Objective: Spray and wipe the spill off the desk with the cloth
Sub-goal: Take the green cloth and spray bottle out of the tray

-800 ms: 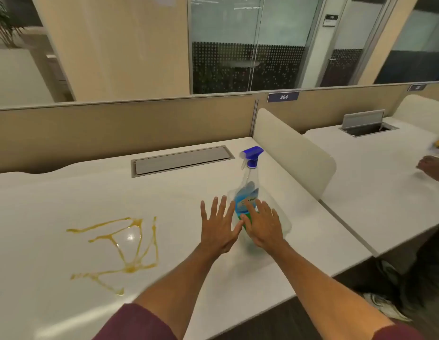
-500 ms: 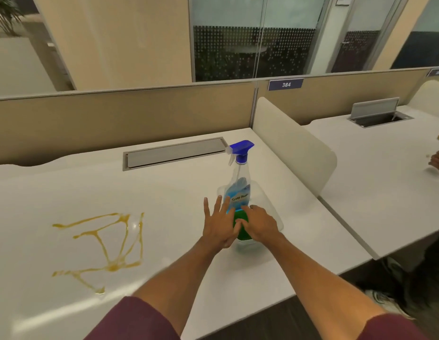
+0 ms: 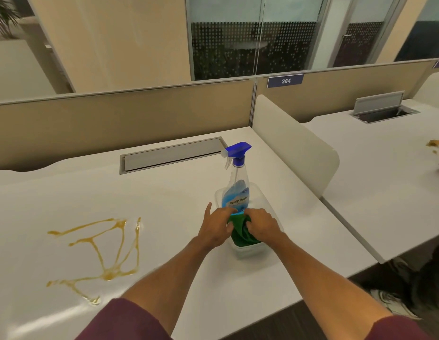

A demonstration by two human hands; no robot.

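Green cloth lies bunched in the near end of a clear plastic tub, which stands on the white desk right of centre. Spray bottle, blue trigger head, stands upright in the far end of the same tub, just behind the cloth and touching or nearly touching it.

Right hand: fingers curled down onto the cloth, closing on its right side; the grip looks begun, but full closure cannot be confirmed because the fingertips are hidden in the folds. Left hand: fingers part-spread, resting on the left rim of the tub and the cloth edge, index raised; not gripping anything that I can see.

Spill: amber streaks in crossing lines, well apart to the left on the same desk, untouched.

Step in hand, by my judgement: lifting the cloth out of the tub.

Notes on doing it well:
- Gather the cloth in one fist and lift straight up, so that no fold drags the bottle over.
- Steady the light tub with the left hand while lifting.
- Take the bottle by its neck next, nozzle turned toward the spill.
- Spray before wiping; the streaks look sticky.
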